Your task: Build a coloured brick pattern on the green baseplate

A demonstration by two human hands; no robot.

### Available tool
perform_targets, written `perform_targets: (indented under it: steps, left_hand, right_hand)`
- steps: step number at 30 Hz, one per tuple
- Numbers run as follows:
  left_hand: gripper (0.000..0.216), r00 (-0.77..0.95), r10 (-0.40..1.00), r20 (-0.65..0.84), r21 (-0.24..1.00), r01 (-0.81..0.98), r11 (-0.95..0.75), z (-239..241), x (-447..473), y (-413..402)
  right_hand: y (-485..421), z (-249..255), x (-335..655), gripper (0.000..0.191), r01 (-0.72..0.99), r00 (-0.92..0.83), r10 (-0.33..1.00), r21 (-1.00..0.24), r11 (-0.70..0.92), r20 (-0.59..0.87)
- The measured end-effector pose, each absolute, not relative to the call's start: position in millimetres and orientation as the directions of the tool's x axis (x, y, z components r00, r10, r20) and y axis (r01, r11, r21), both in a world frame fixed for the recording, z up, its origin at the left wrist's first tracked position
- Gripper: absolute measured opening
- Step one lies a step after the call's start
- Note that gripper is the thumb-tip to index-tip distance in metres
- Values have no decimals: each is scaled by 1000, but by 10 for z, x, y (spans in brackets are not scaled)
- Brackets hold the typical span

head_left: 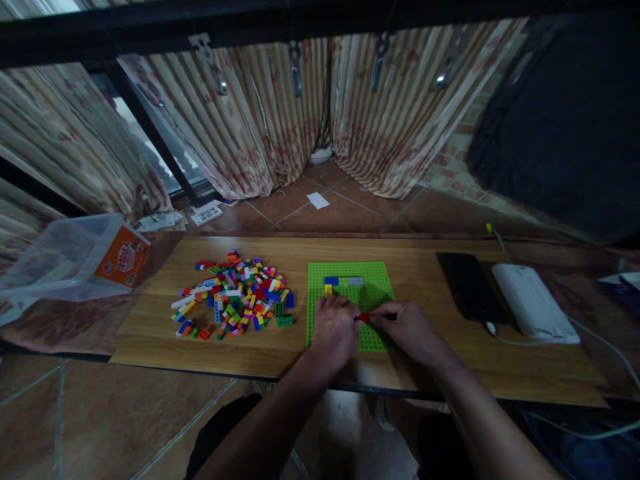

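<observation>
Hands: two, both over the one green plate [376,341] in the middle of the table [165,350]. Right hand [407,327]: thumb and fingers pinch one red brick [365,318] at its near-right end, above the plate's front half. Left hand [336,325]: back upward, fingers curled, at the opposite end of the red brick; cannot tell whether it grips, since the fingertips are hidden. A speck of blue shows between the left hand and the red; too small to name. Red brick: narrow, elongated, plain bright red, partly covered by fingers. On the plate's far half, in a row: one blue brick [331,281], then grey bricks [355,281], one or two, seam unclear. One yellow brick [329,290] just before the blue one, near the left knuckles. Plate: one, lime green, square-looking, studded all over. One heap [240,293] of loose bricks to the left, too many to count; red, blue, yellow, white, green, orange, purple, pink. Two dark green bricks at the heap's right edge. One clear tub [47,253] beyond the table's left end, orange label. To the right: one black device [465,283], one white device [535,301] beside it.
</observation>
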State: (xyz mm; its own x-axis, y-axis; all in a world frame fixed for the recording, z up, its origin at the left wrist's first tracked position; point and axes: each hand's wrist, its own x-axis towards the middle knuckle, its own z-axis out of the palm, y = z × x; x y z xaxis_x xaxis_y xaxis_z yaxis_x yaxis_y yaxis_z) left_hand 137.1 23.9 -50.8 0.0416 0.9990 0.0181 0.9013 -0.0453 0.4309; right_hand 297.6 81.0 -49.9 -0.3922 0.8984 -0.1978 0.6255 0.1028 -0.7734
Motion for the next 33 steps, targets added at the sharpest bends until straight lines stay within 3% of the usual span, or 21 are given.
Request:
perform_targets:
  steps: [7, 11, 13, 16, 19, 21, 26, 33]
  left_hand:
    - [8, 111, 991, 75, 486, 864, -133, -528, 1290, 238]
    - [29, 151, 979, 140, 636, 744, -206, -462, 1131, 230]
    - [30, 109, 975, 193, 736, 641, -217, -409, 996, 231]
    - [22, -101, 966, 239, 832, 535, -150, -344, 765, 251]
    - [20, -297, 938, 178, 872, 490, -10, -334, 588, 273]
    - [19, -329, 935, 129, 872, 487, 51, -352, 537, 276]
    - [18, -204, 979, -15, 830, 544, 126, -387, 610, 242]
    - [7, -120, 980, -156, 769, 608, 197, -315, 786, 207]
  right_hand:
    - [880, -536, 3044, 23, 586, -400, 885, -809, 48, -237]
    - [937, -537, 3045, 32, 550, -331, 896, -832, -70, -295]
    - [947, -515, 3032, 32, 521, -284, 924, -850, -77, -257]
    - [945, -464, 3009, 33, 475, -201, 962, -877, -68, -183]
    - [936, -433, 2980, 35, 407, -112, 985, -910, -79, -135]
    - [931, -438, 2959, 35, 367, -84, 991, -927, -69, -107]
    - [928, -478, 2922, 36, 338, -96, 993, -941, -32, -68]
    - [899, -467, 2862, 39, 391, -191, 973, -919, -46, -130]
